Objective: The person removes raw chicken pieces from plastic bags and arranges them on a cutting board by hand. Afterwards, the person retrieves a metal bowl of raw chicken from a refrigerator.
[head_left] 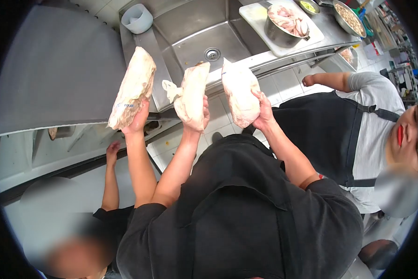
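My left hand [204, 114] is wrapped round the lower part of a knotted plastic bag of pale food [193, 93]; most of its fingers are behind the bag. On the right, my right hand [265, 110] grips the side of a second plastic bag of pale food [239, 95]. Both bags are held upright, apart from each other, in front of the sink edge. Left of them, a co-worker's hand [141, 118] supports a third, longer bag [135, 86] with blue print. What exactly the bags contain I cannot tell.
A steel sink [181, 39] lies ahead, with a white tub [137, 18] at its corner. A pot of raw meat [287, 28] stands on a white cutting board [251, 16], near a bowl of beans or nuts [347, 18]. Co-workers stand close on both sides.
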Available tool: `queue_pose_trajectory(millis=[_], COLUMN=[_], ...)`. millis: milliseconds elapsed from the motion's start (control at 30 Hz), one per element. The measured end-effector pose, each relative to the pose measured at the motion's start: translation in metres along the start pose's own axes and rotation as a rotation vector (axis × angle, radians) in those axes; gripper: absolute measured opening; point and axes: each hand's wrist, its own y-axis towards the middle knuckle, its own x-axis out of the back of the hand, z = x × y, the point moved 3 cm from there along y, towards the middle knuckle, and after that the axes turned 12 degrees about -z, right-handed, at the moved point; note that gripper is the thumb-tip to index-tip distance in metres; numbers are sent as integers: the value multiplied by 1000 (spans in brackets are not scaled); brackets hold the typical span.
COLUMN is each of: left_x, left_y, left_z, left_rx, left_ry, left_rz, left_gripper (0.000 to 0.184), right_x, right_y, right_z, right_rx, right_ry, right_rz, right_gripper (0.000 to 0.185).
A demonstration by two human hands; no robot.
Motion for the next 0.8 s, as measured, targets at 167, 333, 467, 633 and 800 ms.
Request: queue_pose_trajectory(millis=[167, 333, 467, 633, 800], left_x=[-20, -40, -49, -48, -46], left_y=[7, 3, 1, -4, -6], left_z=[3, 8, 17, 39, 8], left_rx=[35, 50, 112, 328, 167], left_ry=[-17, 5, -9, -20, 334], left_rz=[17, 147, 167, 412, 298], left_gripper=[56, 55, 54, 57, 54], right_x=[-6, -10, -20, -7, -15], right_y=[-5, -6, -11, -19, -32], right_z=[3, 2, 7, 9, 7], right_rx=[44, 6, 31, 73, 78], right_ry=[13, 36, 45, 54, 65], right_rz=[-14, 22, 44, 111, 128], right_gripper=[57, 53, 53, 54, 53])
